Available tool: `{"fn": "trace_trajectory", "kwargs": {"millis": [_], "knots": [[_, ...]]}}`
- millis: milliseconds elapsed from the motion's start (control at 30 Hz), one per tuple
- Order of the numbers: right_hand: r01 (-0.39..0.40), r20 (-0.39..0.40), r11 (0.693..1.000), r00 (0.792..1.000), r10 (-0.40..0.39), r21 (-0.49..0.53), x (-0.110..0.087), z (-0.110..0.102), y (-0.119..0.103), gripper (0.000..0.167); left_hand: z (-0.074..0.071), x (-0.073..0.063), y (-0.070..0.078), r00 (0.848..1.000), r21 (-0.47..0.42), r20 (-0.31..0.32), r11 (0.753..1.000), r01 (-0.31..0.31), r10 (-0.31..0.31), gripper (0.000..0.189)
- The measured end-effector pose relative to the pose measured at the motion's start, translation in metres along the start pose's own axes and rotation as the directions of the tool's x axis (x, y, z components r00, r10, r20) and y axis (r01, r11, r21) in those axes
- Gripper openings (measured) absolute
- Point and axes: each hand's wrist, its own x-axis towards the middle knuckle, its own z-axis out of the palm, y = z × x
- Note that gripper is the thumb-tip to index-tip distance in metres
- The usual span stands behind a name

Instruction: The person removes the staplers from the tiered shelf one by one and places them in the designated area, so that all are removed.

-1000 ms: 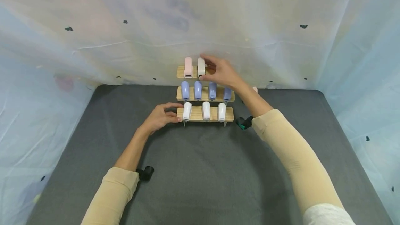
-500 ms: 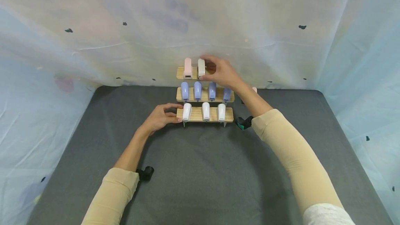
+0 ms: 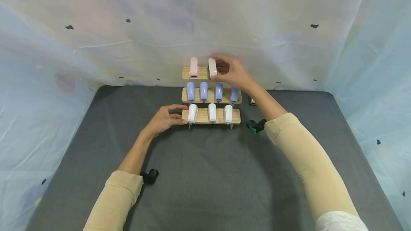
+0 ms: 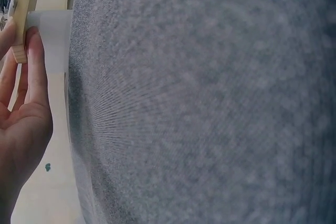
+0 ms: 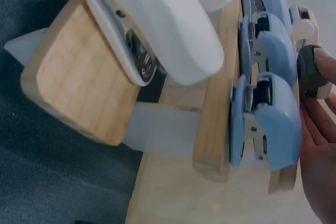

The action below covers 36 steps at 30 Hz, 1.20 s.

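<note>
My right hand point(image 3: 236, 74) holds a pale grey stapler point(image 3: 212, 68) between thumb and fingers at the top tier of a wooden stand point(image 3: 203, 117). In the right wrist view that stapler's dark end point(image 5: 310, 66) faces the camera. Left of it on the same tier stands a pink stapler point(image 3: 193, 68). The middle tier bears several blue staplers point(image 3: 203, 91), and the lowest bears three white staplers point(image 3: 212, 113). My left hand point(image 3: 163, 120) pinches the left end of the lowest tier; the left wrist view shows the thumb and fingers on the board's edge point(image 4: 20, 53).
A dark-based object point(image 3: 252, 101) lies on the grey cloth tabletop point(image 3: 205, 181) right of the stand, partly hidden by my right forearm. Pale curtains point(image 3: 205, 17) rise behind and at both sides. A black wrist camera strap point(image 3: 150, 176) sits on my left arm.
My right hand has shifted right with the pale grey stapler, widening the gap to the pink one; the stapler now tilts slightly. My left hand has stayed at the lowest tier.
</note>
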Motion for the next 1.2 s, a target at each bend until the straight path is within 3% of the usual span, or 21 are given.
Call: {"fn": "trace_trajectory", "kwargs": {"millis": [500, 833, 1200], "knots": [[-0.005, -0.009, 0.985, 1.0, 0.007, 0.172, -0.012, -0.01, 0.006, 0.07, 0.0, -0.002, 0.0, 1.0, -0.013, 0.001, 1.0, -0.003, 0.003, 0.056], [-0.034, -0.046, 0.987, 0.998, 0.042, 0.159, -0.025, -0.026, 0.013, 0.075, -0.002, -0.002, -0.003, 1.0, 0.013, -0.018, 1.0, 0.014, -0.013, 0.057], [-0.044, -0.039, 0.995, 0.998, 0.048, 0.092, -0.05, -0.044, -0.008, 0.073, 0.001, -0.002, -0.002, 1.0, -0.009, -0.01, 1.0, -0.005, 0.005, 0.057]]}}
